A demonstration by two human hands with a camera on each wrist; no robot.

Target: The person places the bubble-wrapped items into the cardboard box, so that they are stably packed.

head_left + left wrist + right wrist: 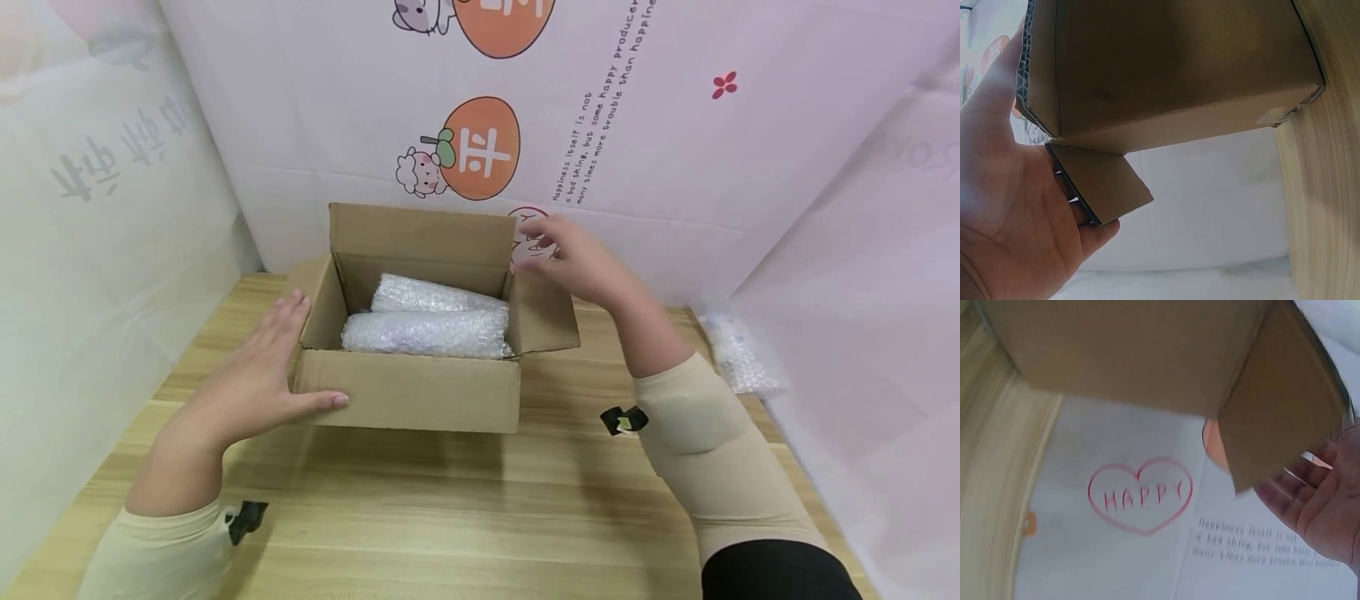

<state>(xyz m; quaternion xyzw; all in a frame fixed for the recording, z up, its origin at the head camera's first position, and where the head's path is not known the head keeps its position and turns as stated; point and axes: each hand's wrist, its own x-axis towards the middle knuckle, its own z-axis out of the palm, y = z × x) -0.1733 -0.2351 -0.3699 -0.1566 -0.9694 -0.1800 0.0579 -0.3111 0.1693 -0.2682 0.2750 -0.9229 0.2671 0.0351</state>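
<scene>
An open cardboard box (408, 392) stands on the wooden table, with two rolls in bubble wrap inside: a front roll (423, 332) and, behind it, a back roll (435, 293). At its left side my left hand (251, 375) rests with spread fingers along the left flap (1100, 181), the thumb lying across the front. My right hand (577, 257) is at the back right corner, palm toward the box, fingers loosely bent beside the right flap (551, 317). In the right wrist view those fingers are partly behind that flap (1279, 406). The back flap (423, 233) stands upright.
A piece of bubble wrap (738, 354) lies at the table's right edge, against the side cloth. White printed cloth (637, 167) hangs behind the box and on both sides. The wooden table (420, 517) extends in front of the box.
</scene>
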